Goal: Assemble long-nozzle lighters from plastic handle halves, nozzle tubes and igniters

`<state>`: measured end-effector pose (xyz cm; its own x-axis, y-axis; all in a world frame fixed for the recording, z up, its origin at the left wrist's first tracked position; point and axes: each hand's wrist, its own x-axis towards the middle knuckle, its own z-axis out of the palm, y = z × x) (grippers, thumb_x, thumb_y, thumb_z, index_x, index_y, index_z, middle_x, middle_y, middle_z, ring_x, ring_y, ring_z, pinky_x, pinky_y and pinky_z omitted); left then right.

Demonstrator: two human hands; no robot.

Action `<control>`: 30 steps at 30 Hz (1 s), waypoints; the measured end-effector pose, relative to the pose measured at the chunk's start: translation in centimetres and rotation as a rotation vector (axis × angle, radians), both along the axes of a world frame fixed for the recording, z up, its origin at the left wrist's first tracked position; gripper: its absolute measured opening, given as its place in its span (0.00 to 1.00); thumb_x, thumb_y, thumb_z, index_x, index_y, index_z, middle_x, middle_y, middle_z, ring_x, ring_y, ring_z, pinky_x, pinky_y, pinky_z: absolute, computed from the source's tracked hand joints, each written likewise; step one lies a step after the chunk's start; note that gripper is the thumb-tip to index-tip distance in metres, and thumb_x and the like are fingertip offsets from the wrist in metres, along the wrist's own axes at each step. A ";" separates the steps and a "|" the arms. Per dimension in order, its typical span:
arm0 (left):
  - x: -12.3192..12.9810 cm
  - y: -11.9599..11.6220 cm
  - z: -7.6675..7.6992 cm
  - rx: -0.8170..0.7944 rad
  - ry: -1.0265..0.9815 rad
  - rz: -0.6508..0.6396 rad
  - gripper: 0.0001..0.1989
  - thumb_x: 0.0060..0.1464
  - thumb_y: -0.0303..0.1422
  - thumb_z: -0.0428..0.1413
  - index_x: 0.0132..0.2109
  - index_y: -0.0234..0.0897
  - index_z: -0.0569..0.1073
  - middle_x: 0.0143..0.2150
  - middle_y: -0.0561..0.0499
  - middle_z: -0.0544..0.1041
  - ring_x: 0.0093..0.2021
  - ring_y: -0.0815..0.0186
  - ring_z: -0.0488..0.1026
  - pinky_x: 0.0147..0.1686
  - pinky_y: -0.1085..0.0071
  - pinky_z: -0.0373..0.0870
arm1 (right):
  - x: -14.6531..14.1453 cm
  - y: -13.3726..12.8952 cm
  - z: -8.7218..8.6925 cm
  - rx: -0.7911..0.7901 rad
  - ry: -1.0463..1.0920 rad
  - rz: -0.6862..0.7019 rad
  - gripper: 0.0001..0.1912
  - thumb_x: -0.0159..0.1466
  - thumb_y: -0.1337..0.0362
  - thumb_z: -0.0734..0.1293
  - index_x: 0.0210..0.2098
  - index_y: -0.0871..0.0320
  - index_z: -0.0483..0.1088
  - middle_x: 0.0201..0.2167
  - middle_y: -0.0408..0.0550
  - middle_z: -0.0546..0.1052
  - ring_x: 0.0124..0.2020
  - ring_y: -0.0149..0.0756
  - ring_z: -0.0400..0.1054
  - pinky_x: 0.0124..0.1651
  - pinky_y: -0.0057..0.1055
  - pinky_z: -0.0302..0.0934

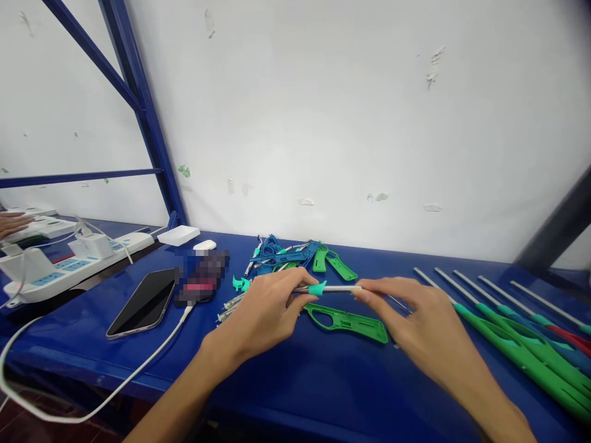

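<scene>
Between my two hands a thin metal lighter rod with a teal trigger piece (317,288) is held level above the table. My left hand (272,301) is closed in a pinch on its left end, next to the teal piece. The fingertips of my right hand (392,301) pinch the other end, where a small pale tip shows. Just below the rod lies a green lighter handle half (346,323), its hollow side up. Behind my left hand, several metal inner parts (228,306) are partly hidden. A loose teal trigger (240,283) rests nearby.
At the back is a pile of blue handle halves (290,255) beside green halves (339,264). Several long-tubed lighters (508,341) lie in a row at right. Two phones (145,301), a white cable (152,360) and a power strip (69,267) occupy the left. Another person's hand (13,223) appears far left.
</scene>
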<state>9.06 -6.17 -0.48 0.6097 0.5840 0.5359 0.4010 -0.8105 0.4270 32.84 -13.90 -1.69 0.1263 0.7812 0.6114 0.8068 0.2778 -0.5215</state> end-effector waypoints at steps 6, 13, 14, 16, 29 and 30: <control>0.1 -0.1 -0.1 0.021 -0.005 -0.022 0.05 0.67 0.28 0.58 0.48 0.40 0.77 0.40 0.53 0.82 0.35 0.66 0.75 0.34 0.70 0.65 | -0.2 0.1 0.1 -0.001 -0.002 0.024 0.09 0.67 0.51 0.71 0.39 0.43 0.85 0.38 0.40 0.87 0.41 0.45 0.80 0.45 0.39 0.71; -0.1 0.0 0.1 0.038 -0.055 -0.003 0.06 0.67 0.28 0.59 0.49 0.40 0.78 0.39 0.54 0.81 0.34 0.67 0.74 0.33 0.71 0.66 | 1.1 -0.2 0.2 0.048 0.041 -0.055 0.12 0.65 0.46 0.72 0.40 0.43 0.85 0.39 0.41 0.87 0.42 0.47 0.81 0.47 0.40 0.73; -0.1 0.0 0.1 0.048 -0.056 -0.009 0.06 0.67 0.28 0.59 0.50 0.39 0.77 0.40 0.54 0.82 0.34 0.67 0.74 0.34 0.71 0.66 | 1.2 -0.3 0.3 0.042 0.045 -0.054 0.12 0.65 0.46 0.72 0.40 0.43 0.85 0.39 0.41 0.87 0.43 0.47 0.81 0.46 0.40 0.73; 0.1 0.0 -0.1 0.068 -0.041 -0.012 0.07 0.67 0.27 0.59 0.50 0.38 0.77 0.41 0.53 0.82 0.35 0.67 0.75 0.34 0.70 0.67 | 1.2 -0.3 0.3 0.018 0.032 -0.024 0.12 0.66 0.48 0.72 0.40 0.43 0.85 0.40 0.41 0.87 0.43 0.46 0.81 0.44 0.38 0.73; 0.5 -0.4 -0.4 0.105 0.041 -0.007 0.07 0.68 0.27 0.57 0.51 0.40 0.74 0.45 0.52 0.81 0.44 0.60 0.76 0.44 0.64 0.70 | -0.2 -0.2 0.4 -0.033 -0.022 0.053 0.10 0.67 0.51 0.71 0.39 0.44 0.85 0.38 0.41 0.87 0.41 0.46 0.80 0.46 0.41 0.71; 0.4 -0.4 -0.3 0.094 0.043 -0.004 0.07 0.68 0.26 0.57 0.51 0.40 0.74 0.45 0.51 0.81 0.44 0.60 0.76 0.44 0.64 0.69 | -0.2 -0.1 0.4 -0.034 -0.034 0.058 0.10 0.68 0.51 0.70 0.39 0.44 0.85 0.38 0.42 0.87 0.41 0.47 0.80 0.46 0.41 0.71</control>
